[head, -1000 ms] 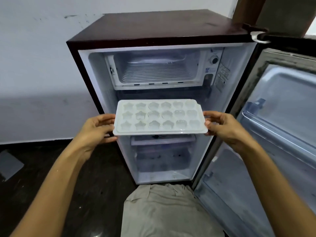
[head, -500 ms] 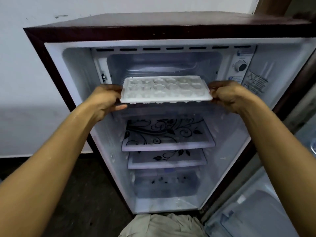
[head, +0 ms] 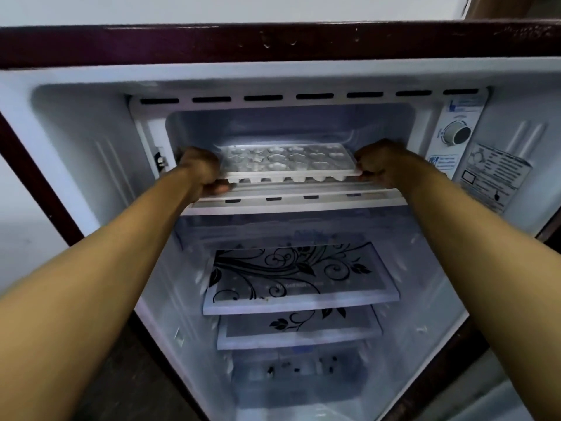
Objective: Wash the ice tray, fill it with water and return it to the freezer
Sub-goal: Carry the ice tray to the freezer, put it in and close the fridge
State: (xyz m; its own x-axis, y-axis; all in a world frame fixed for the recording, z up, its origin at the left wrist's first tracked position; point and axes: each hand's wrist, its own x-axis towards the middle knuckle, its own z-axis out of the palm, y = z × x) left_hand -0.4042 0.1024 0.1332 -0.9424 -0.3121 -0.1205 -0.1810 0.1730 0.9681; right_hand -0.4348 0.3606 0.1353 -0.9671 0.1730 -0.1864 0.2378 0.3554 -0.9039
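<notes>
A white ice tray (head: 288, 161) with star and flower shaped cells, water glinting in them, is held level at the mouth of the freezer compartment (head: 291, 126). My left hand (head: 200, 171) grips its left end and my right hand (head: 379, 165) grips its right end. The tray hovers just above the compartment's front lip (head: 297, 197), partly inside the opening.
The small fridge stands open, with a dark maroon top edge (head: 273, 41). A thermostat dial (head: 457, 133) and a label (head: 494, 174) sit right of the freezer. Below are two floral-printed glass shelves (head: 297, 278) and a crisper drawer (head: 291, 375).
Both hands carried the tray up from waist height to the freezer opening and pushed it forward into it. The camera moved closer to the fridge.
</notes>
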